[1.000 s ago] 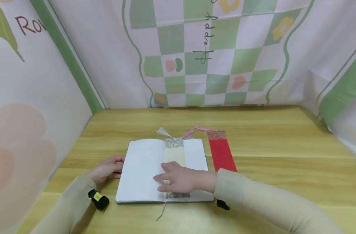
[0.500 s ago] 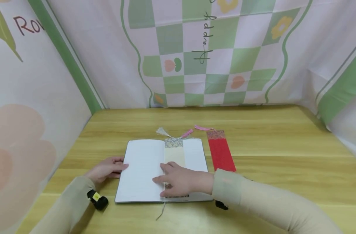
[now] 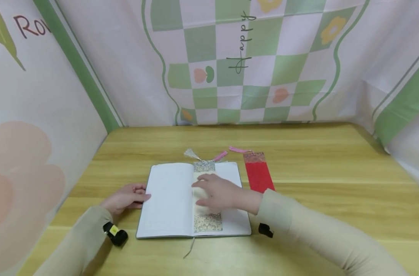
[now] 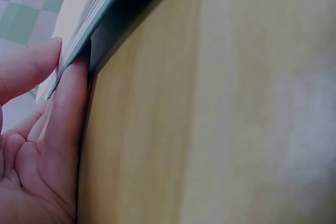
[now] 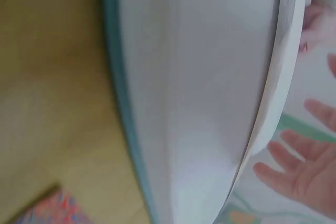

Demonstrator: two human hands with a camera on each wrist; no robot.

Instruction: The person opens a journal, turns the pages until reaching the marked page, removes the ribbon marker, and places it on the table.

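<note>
An open notebook (image 3: pixel 168 203) with white pages lies on the table. My left hand (image 3: pixel 125 198) grips its left edge; in the left wrist view the thumb is on the page side and a finger (image 4: pixel 68 98) is under the dark cover. A cream bookmark (image 3: pixel 208 223) with patterned ends lies on the right page beside the fold, its white tassel (image 3: pixel 192 154) past the top edge. Over its middle is my right hand (image 3: pixel 221 191), fingers spread and holding nothing, hiding part of it. In the right wrist view, those fingers (image 5: pixel 278 177) look apart from the page.
Right of the notebook lies a red bookmark (image 3: pixel 259 176) with a pink tassel, its lower end hidden by my right sleeve. Another pink tassel (image 3: pixel 220 156) sticks out at the notebook's top. A grey ribbon (image 3: pixel 189 249) hangs from the bottom. Printed cloth (image 3: pixel 230 76) hangs behind the wooden table (image 3: pixel 316 161).
My right hand has lifted and moved up and right, uncovering the bookmark's lower patterned end. My left thumb has come onto the left page's edge.
</note>
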